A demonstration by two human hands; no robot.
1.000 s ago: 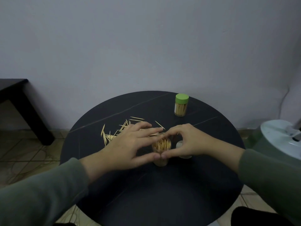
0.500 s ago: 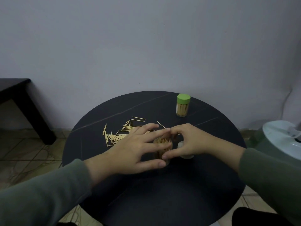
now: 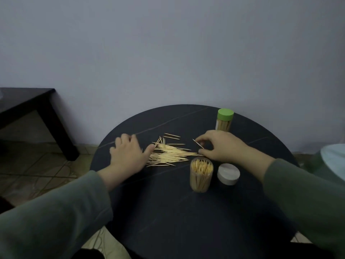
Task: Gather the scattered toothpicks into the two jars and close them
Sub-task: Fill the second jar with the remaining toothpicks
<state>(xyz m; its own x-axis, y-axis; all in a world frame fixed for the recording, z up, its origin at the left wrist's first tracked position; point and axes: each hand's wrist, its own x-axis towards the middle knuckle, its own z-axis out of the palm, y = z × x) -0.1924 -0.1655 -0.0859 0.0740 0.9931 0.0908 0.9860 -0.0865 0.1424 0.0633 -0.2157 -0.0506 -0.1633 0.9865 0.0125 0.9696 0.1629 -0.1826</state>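
A pile of scattered toothpicks (image 3: 169,155) lies on the round black table (image 3: 186,221). An open clear jar (image 3: 201,174), packed with upright toothpicks, stands just in front of the pile. Its white lid (image 3: 228,174) lies to the right of it. A second jar (image 3: 224,122) with a green lid on stands at the back. My left hand (image 3: 128,156) rests flat at the pile's left edge, fingers apart. My right hand (image 3: 222,146) hovers at the pile's right end, its fingers curled around a single toothpick (image 3: 198,143).
A dark low table (image 3: 28,107) stands at the left against the wall. A pale rounded object (image 3: 334,159) sits beyond the table's right edge. Tiled floor shows at the left.
Both hands have let go of the open jar and moved back to the pile, the left one to its left edge, the right one to its right end. The view has shifted.
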